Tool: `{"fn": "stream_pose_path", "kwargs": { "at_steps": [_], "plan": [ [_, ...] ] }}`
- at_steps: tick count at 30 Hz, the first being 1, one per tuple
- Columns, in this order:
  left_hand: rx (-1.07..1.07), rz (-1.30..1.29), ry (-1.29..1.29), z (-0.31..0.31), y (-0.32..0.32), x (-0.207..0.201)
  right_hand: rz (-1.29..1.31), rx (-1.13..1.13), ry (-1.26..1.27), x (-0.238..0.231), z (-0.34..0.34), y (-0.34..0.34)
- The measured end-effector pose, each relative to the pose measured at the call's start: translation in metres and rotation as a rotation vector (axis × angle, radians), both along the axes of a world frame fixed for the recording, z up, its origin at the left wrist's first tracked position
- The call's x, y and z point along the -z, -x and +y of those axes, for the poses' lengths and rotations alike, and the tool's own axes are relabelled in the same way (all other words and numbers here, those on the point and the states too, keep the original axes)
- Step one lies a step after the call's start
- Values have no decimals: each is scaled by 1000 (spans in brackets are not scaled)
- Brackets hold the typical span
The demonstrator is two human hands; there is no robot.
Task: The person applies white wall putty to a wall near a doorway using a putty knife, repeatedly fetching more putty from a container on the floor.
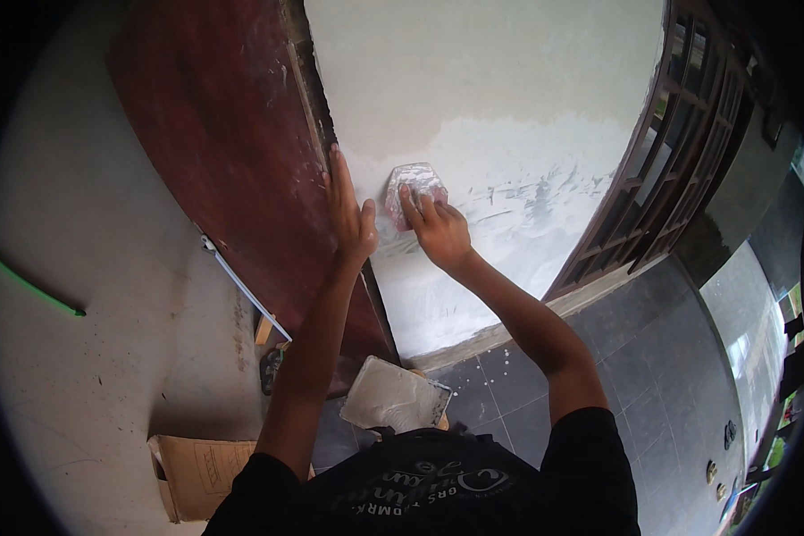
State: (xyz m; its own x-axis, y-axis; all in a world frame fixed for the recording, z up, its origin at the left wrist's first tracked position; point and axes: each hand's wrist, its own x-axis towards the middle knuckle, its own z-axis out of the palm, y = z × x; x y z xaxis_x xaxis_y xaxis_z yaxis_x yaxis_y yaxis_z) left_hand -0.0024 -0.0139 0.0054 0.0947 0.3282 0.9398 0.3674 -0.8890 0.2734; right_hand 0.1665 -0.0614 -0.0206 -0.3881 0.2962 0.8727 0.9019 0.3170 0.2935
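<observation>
My right hand (441, 230) presses a flat putty spreader (414, 179) against the wall (500, 62). The spreader is roughly hexagonal, smeared with white and reddish near my fingers. White filler (545, 170) covers the wall's lower part, with streaks and grey patches right of the spreader. My left hand (352, 214) lies along the wall's left edge beside the dark frame strip (305, 80), fingers stretched out, holding nothing. Below my hands, close to my body, a squarish pan (393, 397) shows a pale, whitish smeared surface.
At left is a dark red door panel (214, 116), with a pale rod (246, 290) leaning by its lower edge. A cardboard box (205, 473) stands low left. Brown-framed windows (661, 143) are at right, above grey floor tiles (634, 366) with white drips.
</observation>
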Motion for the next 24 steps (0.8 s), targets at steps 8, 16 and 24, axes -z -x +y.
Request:
{"fn": "stream_pose_path", "kwargs": {
  "at_steps": [8, 16, 24],
  "plan": [
    [19, -1, -7, -1, 1, -1, 80, 34, -90, -72, 10, -11],
    [23, 8, 2, -2, 3, -2, -31, -14, -6, -3, 8, -21],
    [17, 0, 2, -3, 3, -1, 85, -102, -95, -69, 9, -28]
  ]
}}
